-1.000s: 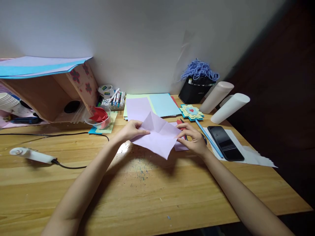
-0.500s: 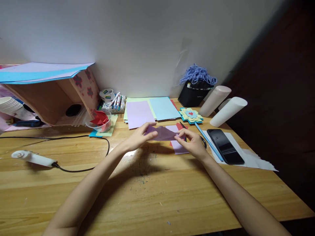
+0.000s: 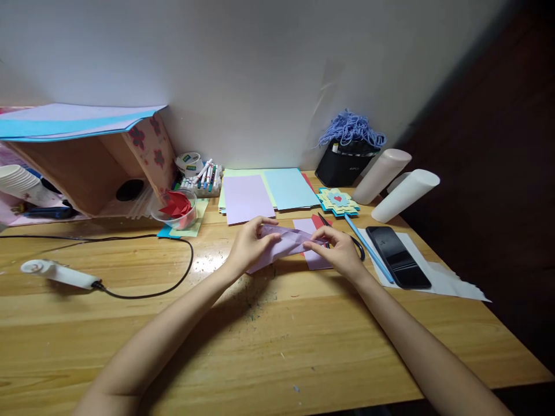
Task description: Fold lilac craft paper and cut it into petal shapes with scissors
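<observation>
A creased sheet of purple paper (image 3: 284, 244) is held between both hands, just above the wooden table. My left hand (image 3: 252, 241) grips its left part, thumb in front and fingers behind. At the right end, my right hand (image 3: 336, 248) pinches the paper between thumb and fingers. Beneath and behind the right hand lie a flat purple paper piece (image 3: 318, 260), some red paper (image 3: 319, 221) and black-handled scissors (image 3: 359, 247), partly hidden by the hand.
Stacked coloured sheets (image 3: 291, 189) lie at the back. To the right are a blue pen (image 3: 368, 248), a phone (image 3: 398, 257) and a layered paper flower (image 3: 338, 200). A plastic bowl (image 3: 174, 211) with red folded paper, a cardboard box (image 3: 150, 150) and a corded white glue gun (image 3: 60, 274) stand left.
The purple paper has tilted, so its face and creases show more and its left corner hangs lower. Both hands keep hold of it.
</observation>
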A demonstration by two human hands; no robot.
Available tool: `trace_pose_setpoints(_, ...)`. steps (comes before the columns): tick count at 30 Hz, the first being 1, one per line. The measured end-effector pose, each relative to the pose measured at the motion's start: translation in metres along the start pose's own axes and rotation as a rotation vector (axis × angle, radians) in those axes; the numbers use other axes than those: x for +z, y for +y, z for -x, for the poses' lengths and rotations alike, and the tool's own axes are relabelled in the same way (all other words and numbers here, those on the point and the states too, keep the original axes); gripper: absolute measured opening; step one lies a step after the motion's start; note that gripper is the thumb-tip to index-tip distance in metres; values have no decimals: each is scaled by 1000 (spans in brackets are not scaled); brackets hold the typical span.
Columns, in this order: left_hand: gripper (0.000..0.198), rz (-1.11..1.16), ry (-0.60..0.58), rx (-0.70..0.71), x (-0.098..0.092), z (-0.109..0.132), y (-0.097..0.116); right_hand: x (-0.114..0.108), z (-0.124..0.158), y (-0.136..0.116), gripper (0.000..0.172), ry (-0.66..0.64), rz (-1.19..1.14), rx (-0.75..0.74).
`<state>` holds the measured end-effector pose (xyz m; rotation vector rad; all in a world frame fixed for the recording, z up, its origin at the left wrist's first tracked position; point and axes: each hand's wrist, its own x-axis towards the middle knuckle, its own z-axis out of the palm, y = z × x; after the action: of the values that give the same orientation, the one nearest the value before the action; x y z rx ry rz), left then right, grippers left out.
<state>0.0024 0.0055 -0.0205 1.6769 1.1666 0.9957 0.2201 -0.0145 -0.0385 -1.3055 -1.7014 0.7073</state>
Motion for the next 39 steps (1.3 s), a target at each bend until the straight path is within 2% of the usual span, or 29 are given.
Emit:
trace_pose_setpoints(3, 23, 30, 2, -57, 0, -1, 1, 1, -1, 2, 26, 11, -75, 24)
trace_pose_setpoints(13, 29, 26, -27, -143, -3, -2, 9, 2, -3, 6, 34, 61, -225, 118)
trace_pose_setpoints(19, 35, -53, -47, -127, -7, -2, 9, -1, -5, 3, 35, 33, -287, 190)
trace_pose_setpoints(25, 42, -135, -158, -93, -10, -1, 10, -4, -6, 7, 36, 84, -396, 269)
trace_pose_setpoints(27, 42, -104, -123, -100, -9, 1, 14, -2, -4, 5, 39, 33, -497, 296)
trace_pose_setpoints(32, 42, -11, -39, -136, -3, 5, 20, 15, 11, -11, 49, -290, -687, 389)
trace_pose_setpoints(35, 43, -25, -61, -153, -3, 4, 18, 23, 16, -17, 42, -313, -708, 437)
trace_pose_setpoints(39, 44, -121, -81, -140, -7, 3, 14, 23, 15, -16, 36, -302, -711, 502)
